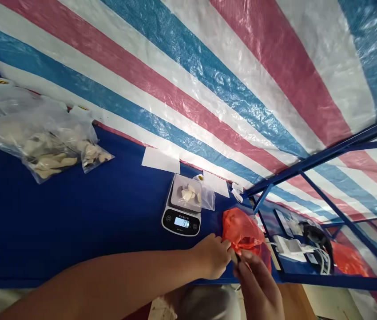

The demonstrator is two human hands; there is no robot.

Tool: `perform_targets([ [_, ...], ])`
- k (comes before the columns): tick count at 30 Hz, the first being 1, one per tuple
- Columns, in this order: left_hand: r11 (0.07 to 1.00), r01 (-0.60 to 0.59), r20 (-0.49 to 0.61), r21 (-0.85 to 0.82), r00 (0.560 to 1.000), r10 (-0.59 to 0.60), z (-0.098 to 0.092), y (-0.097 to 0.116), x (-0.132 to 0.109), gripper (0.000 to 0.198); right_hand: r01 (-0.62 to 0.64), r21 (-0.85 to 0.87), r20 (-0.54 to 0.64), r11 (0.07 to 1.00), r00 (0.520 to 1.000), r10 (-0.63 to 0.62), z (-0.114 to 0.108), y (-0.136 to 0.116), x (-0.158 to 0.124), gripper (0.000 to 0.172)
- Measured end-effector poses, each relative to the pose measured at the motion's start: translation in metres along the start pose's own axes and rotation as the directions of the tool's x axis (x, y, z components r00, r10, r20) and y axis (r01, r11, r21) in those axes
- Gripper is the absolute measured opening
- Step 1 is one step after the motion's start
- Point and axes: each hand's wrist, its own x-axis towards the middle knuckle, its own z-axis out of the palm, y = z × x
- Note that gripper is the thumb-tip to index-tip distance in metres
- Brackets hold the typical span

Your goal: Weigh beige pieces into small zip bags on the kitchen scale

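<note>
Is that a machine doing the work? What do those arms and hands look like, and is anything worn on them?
They are a person's bare hands, the left hand and the right hand, without gloves. The left arm is bare as far as the view shows, with no sleeve, watch or bracelet. Neither hand shows cables or markings.

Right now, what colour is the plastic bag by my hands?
Orange-red; the plastic bag shows best in the head view.

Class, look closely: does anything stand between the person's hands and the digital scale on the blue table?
Nothing visible does. Only the blue table lies between the hands and the digital scale. The orange-red plastic bag is at the hands, off to the scale's side.
</note>
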Motion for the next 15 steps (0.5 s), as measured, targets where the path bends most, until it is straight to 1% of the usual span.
perform_targets([
  [2, 1.0, -0.001, 0.009, -0.015, 1.0, 0.001, 0.003, -0.001, 0.002, 0.03, 0.005, 0.09, 0.064, 0.996, 0.998, -0.011, 0.021, -0.012, 0.035, 0.031],
  [3, 1.0, -0.002, 0.007, -0.024, 1.0, 0.003, 0.003, -0.001, 0.004, 0.03, -0.004, 0.108, 0.115, 0.994, 0.993, -0.009, 0.032, -0.019, 0.053, 0.027],
  [4, 0.999, -0.005, 0.002, -0.034, 1.0, 0.005, 0.003, -0.002, 0.004, 0.03, -0.014, 0.09, 0.154, 0.996, 0.988, 0.0, 0.043, -0.027, 0.071, 0.025],
  [7, 0.999, -0.009, 0.005, -0.054, 1.0, 0.01, -0.003, -0.003, 0.003, 0.033, -0.034, -0.126, 0.285, 0.991, 0.956, 0.069, 0.077, -0.049, 0.119, 0.025],
  [9, 0.998, -0.011, 0.019, -0.054, 1.0, 0.013, -0.008, -0.003, 0.001, 0.035, -0.042, -0.232, 0.363, 0.972, 0.923, 0.127, 0.099, -0.06, 0.143, 0.028],
  [10, 0.999, -0.012, 0.029, -0.051, 0.999, 0.014, -0.011, -0.003, 0.0, 0.036, -0.047, -0.261, 0.396, 0.964, 0.906, 0.151, 0.107, -0.065, 0.151, 0.032],
  [12, 0.999, -0.004, 0.045, -0.045, 0.999, 0.006, -0.015, -0.003, -0.001, 0.035, -0.048, -0.289, 0.458, 0.956, 0.87, 0.182, 0.119, -0.075, 0.158, 0.039],
  [14, 0.999, -0.001, 0.047, -0.044, 0.999, 0.003, -0.017, -0.003, -0.001, 0.032, -0.037, -0.268, 0.508, 0.963, 0.844, 0.174, 0.121, -0.09, 0.153, 0.043],
  [15, 0.999, -0.004, 0.041, -0.045, 0.999, 0.006, -0.017, -0.003, -0.001, 0.03, -0.027, -0.249, 0.521, 0.968, 0.839, 0.158, 0.119, -0.098, 0.149, 0.044],
])
